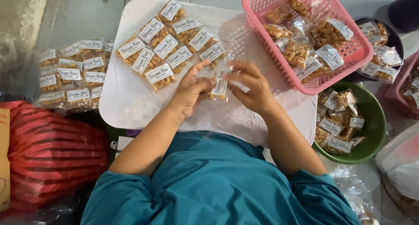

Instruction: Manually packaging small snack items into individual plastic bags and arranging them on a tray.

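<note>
Both my hands are closed on one small snack packet (219, 86), held just above the white surface (126, 98) at the centre of my view. My left hand (190, 93) pinches its 9 o'clock side, my right hand (252, 87) its 3 o'clock side. I judge it light, crinkly and slippery, the fried bits inside brittle, so the film edges are the place to grip, not the middle. Its long axis runs 12 to 6, white label facing up. Beyond, at 11 o'clock, labelled packets (168, 44) lie in rows. At 1 o'clock sits the pink basket (262, 37); at 3 o'clock, the green bowl (375, 116).
</note>
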